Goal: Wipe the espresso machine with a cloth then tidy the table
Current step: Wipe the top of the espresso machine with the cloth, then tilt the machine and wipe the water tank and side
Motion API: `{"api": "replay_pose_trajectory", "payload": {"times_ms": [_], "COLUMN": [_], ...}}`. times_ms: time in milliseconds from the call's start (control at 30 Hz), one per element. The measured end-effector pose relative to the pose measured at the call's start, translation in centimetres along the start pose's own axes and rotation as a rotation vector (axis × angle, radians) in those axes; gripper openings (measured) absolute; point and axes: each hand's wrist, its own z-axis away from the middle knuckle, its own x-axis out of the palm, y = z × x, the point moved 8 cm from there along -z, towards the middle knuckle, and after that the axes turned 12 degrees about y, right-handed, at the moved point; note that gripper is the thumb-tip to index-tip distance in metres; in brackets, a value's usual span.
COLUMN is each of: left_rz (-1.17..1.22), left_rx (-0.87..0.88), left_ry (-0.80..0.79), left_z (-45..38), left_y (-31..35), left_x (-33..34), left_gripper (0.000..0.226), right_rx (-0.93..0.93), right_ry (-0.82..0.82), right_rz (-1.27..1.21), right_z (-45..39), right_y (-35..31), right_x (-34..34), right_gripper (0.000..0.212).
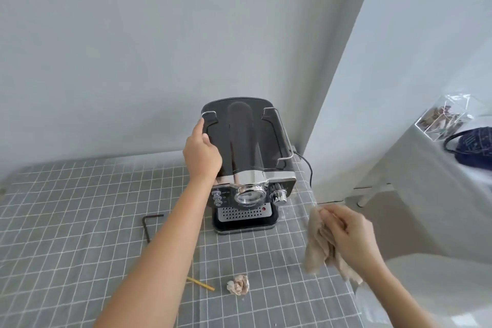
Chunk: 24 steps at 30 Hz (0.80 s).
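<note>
A black and chrome espresso machine (247, 146) stands at the back right of the table, its front facing me. My left hand (202, 153) rests against the machine's top left edge, fingers curled on it. To the right of the machine, over the table's right edge, my right hand (348, 234) grips a bunched beige cloth (318, 245) that hangs down from the fingers. The cloth is clear of the machine.
The table wears a grey checked cover (66, 221). On it lie a dark hex key (147, 224), a yellow stick (202, 284) and a crumpled paper ball (238, 285). The machine's cord (306, 168) runs behind. A side table (415, 173) at right holds a clear box (442, 117) and a dark bag (476, 146).
</note>
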Motion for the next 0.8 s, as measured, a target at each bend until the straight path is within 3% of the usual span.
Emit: {"api": "replay_pose_trajectory", "payload": {"times_ms": [100, 200, 300, 400, 533, 667, 800], "left_rz": [-0.016, -0.066, -0.134, -0.211, -0.351, -0.287, -0.030], "left_rx": [-0.012, -0.055, -0.068, 0.063, 0.117, -0.004, -0.252], "left_ry": [-0.025, -0.076, -0.122, -0.113, -0.115, -0.165, -0.245], "left_z": [0.2, 0.3, 0.2, -0.6, -2.0, -3.6, -3.9], "left_y": [0.2, 0.3, 0.1, 0.9, 1.7, 1.4, 0.2], "left_x": [-0.1, 0.0, 0.0, -0.3, -1.1, -1.2, -0.6], "left_gripper": [0.044, 0.044, 0.042, 0.020, 0.028, 0.044, 0.015], "right_rx": [0.103, 0.113, -0.047, -0.196, -0.322, -0.256, -0.087], "right_ry": [-0.130, -0.217, -0.061, 0.097, -0.069, -0.165, -0.141], "right_rz": [0.069, 0.150, 0.085, -0.001, 0.231, 0.398, 0.281], "right_z": [2.6, 2.3, -2.1, -7.4, -12.3, -14.2, -15.8], "right_y": [4.5, 5.8, 0.6, -6.2, -12.2, -13.3, -11.8], "right_x": [3.4, 5.1, 3.7, 2.8, 6.1, 8.0, 8.2], "right_gripper": [0.026, 0.016, 0.022, 0.026, 0.027, 0.026, 0.035]}}
